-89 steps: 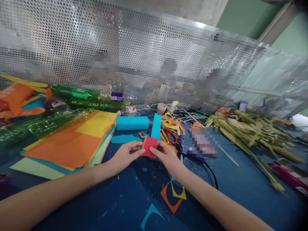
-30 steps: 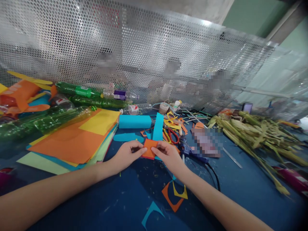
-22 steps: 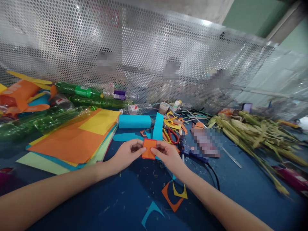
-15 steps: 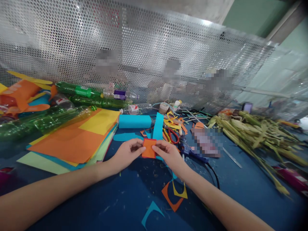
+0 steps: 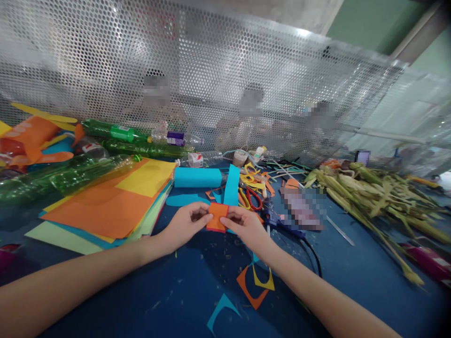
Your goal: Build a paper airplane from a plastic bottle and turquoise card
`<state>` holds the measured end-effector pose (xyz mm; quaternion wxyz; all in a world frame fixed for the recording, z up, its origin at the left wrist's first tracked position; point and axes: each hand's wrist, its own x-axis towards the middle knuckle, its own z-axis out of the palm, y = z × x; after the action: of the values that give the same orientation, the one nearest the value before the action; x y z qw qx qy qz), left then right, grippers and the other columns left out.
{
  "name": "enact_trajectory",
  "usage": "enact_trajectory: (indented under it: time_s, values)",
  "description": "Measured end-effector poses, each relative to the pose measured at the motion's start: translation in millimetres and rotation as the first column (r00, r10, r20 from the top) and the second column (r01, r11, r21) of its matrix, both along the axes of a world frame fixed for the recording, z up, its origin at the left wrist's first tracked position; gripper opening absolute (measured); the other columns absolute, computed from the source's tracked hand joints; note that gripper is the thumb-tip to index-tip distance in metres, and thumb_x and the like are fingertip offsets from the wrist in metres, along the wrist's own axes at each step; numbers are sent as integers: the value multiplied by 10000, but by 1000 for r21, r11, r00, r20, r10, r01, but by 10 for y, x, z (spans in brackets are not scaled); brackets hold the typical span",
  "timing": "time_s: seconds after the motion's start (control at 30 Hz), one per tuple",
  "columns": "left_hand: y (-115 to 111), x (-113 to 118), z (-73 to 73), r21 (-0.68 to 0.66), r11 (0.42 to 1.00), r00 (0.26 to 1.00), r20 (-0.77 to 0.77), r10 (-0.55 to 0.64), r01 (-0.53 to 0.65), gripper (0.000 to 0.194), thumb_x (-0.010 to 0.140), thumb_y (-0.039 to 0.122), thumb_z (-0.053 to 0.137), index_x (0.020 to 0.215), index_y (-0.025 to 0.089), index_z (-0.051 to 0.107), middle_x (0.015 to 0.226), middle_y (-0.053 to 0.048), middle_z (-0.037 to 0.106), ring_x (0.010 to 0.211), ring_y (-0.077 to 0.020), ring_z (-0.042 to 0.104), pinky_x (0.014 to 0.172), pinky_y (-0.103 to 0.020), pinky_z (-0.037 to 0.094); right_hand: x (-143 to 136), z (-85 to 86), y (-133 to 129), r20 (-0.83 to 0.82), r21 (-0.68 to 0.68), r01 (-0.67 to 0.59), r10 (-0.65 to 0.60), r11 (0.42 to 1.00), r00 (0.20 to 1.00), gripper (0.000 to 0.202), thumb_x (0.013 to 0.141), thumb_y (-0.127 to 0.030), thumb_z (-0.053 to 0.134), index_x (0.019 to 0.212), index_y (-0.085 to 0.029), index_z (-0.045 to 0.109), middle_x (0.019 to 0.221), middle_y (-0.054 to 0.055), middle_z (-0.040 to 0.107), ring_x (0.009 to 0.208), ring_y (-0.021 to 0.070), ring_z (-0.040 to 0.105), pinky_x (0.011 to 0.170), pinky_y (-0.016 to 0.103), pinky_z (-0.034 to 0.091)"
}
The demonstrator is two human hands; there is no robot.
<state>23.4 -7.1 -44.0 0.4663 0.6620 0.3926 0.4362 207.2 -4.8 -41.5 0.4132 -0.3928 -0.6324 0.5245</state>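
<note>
Between my two hands is a small orange paper piece [image 5: 218, 217] with a red layer showing at its edges. My left hand [image 5: 186, 221] pinches its left side, thumb in front and fingers behind. My right hand [image 5: 248, 227] pinches the right side the same way. Just beyond the hands lie a blue paper-wrapped bottle [image 5: 198, 178], an upright blue paper strip [image 5: 231, 184] and red-handled scissors [image 5: 254, 199]. Right of my right hand sits a blue glue gun [image 5: 282, 222] with a black cord.
A stack of coloured paper [image 5: 95, 206] and green plastic bottles [image 5: 105, 171] lie to the left. Paper offcuts [image 5: 252, 288] are scattered in front. At right are a phone [image 5: 302, 207] and dried corn husks [image 5: 369, 197]. A perforated metal screen [image 5: 211, 61] stands behind, with people beyond it.
The orange paper has shifted very slightly between my fingers, and more red shows along its right and lower edges. Both hands stay almost in place.
</note>
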Motion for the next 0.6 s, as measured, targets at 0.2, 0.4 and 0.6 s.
enact_trajectory:
  time_s: [0.2, 0.4, 0.6]
  values:
    - [15, -7, 0, -11, 1000, 1000, -29, -7, 6, 200, 789, 298, 539, 902, 137, 578, 842, -52, 635, 780, -165, 588, 731, -286, 462, 8, -12, 13, 31, 13, -15, 15, 1000, 999, 242, 740, -309, 629, 950, -188, 638, 818, 27, 677, 757, 167, 615, 702, 290, 477]
    - [7, -9, -2, -12, 1000, 1000, -14, -21, 20, 209, 789, 287, 537, 932, 138, 571, 874, -64, 644, 811, -176, 599, 764, -315, 464, 2, -35, 17, 13, 6, -30, 30, 1000, 999, 258, 729, -290, 647, 969, -198, 627, 854, 27, 678, 789, 167, 625, 744, 300, 483]
    - [5, -15, 1, 12, 999, 999, -16, -42, 42, 189, 795, 255, 525, 936, 138, 569, 885, -62, 638, 822, -170, 592, 770, -306, 459, -1, -38, 29, 9, -7, -17, 17, 1000, 1000, 273, 697, -292, 679, 948, -196, 632, 851, 30, 681, 796, 176, 630, 751, 315, 488]
